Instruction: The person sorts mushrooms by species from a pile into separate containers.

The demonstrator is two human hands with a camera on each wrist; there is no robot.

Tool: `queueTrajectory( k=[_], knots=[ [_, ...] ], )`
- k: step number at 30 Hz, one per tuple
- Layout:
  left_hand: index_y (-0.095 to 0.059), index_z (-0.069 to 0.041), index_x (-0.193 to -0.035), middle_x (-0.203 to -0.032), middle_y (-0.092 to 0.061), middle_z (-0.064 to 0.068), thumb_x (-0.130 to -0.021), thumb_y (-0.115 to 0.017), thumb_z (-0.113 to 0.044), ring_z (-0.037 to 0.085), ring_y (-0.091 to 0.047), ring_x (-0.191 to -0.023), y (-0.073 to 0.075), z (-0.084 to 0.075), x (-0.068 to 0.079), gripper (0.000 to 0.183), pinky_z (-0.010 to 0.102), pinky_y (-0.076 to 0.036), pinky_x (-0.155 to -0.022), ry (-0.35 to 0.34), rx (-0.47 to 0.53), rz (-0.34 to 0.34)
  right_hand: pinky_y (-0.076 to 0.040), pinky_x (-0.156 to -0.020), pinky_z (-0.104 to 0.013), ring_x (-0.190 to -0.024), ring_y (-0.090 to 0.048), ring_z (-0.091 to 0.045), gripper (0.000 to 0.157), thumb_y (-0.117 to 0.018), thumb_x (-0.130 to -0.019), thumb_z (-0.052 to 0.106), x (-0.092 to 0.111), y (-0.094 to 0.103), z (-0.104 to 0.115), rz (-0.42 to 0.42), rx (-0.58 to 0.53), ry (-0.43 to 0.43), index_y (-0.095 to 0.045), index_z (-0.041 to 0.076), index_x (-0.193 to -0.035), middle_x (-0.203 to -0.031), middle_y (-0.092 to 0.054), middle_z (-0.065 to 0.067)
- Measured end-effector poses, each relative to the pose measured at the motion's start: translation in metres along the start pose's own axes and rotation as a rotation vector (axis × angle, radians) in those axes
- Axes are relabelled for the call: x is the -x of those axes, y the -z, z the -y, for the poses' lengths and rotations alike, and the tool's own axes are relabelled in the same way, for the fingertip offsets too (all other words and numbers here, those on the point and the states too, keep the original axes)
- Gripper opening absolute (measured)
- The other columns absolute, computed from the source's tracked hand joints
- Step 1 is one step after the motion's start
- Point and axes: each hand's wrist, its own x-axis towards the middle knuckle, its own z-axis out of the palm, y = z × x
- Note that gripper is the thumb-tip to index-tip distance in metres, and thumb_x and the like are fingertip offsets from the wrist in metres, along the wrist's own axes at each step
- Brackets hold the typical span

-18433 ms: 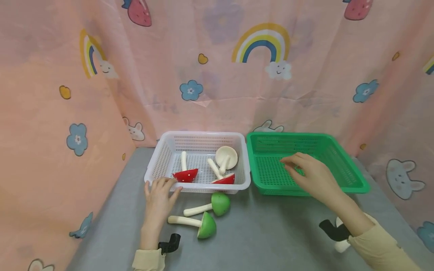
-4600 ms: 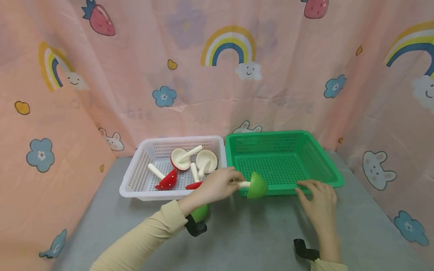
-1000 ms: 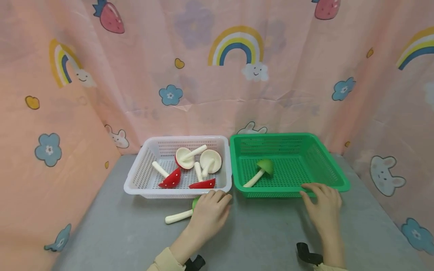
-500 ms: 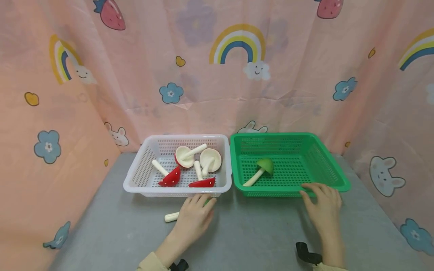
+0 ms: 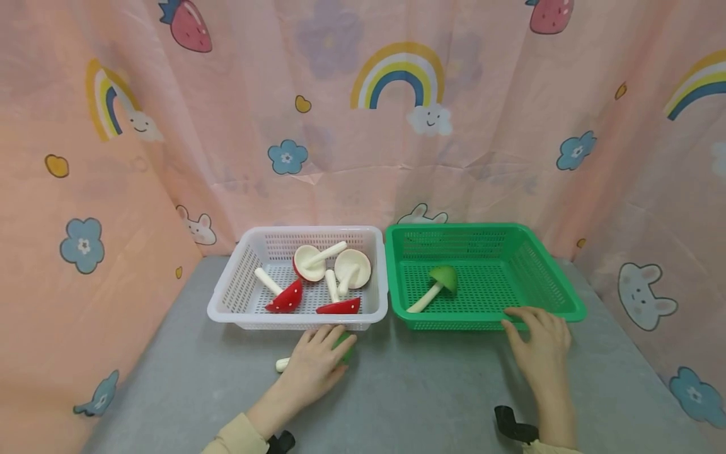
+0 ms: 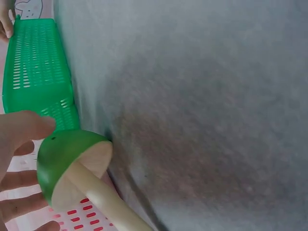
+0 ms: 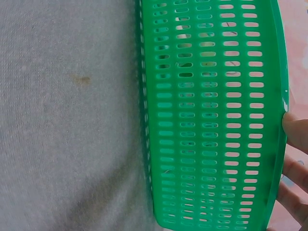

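Note:
A toy mushroom with a green cap and a cream stem lies on the table before the white basket. My left hand is over it, hiding most of it in the head view. The left wrist view has thumb and spread fingers about the green cap, not closed round it. My right hand holds the near rim of the green basket, thumb outside and fingers over the edge. Inside that basket is another green-capped mushroom, its stem toward the near left.
Several red-capped mushrooms with cream stems lie in the white basket. The two baskets stand side by side at the back of the grey table, against a pink patterned curtain.
Over the last second my left hand has moved left across the green mushroom on the table. Since 4.6 seconds ago, the other green mushroom has gone from my left hand into the green basket.

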Motion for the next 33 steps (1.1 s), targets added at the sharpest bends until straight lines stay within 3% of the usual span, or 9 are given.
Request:
queueTrajectory(
  k=[13,33],
  knots=[
    [-0.062,-0.024,-0.124,-0.127,-0.061,0.003,-0.069,-0.085,-0.034,0.021,-0.053,-0.117,-0.007,0.005,0.003,0.060,0.039,-0.049,-0.090,-0.040,-0.053,0.064,-0.024,-0.104,-0.063,-0.109,-0.046,-0.043,0.022,-0.072,-0.083,0.005,0.000,-0.003,0.000,-0.006,0.005,0.001,-0.069,0.006,-0.104,-0.110,-0.060,-0.022],
    [-0.064,-0.023,-0.121,-0.123,-0.063,0.003,-0.069,-0.086,-0.029,0.021,-0.054,-0.114,0.000,-0.005,0.001,0.057,0.035,-0.051,-0.086,-0.073,-0.059,0.031,-0.027,-0.099,-0.060,-0.107,-0.047,-0.042,0.021,-0.072,-0.082,0.005,0.000,-0.002,-0.003,-0.017,0.013,0.020,-0.069,0.006,-0.103,-0.109,-0.061,-0.022]
  ],
)
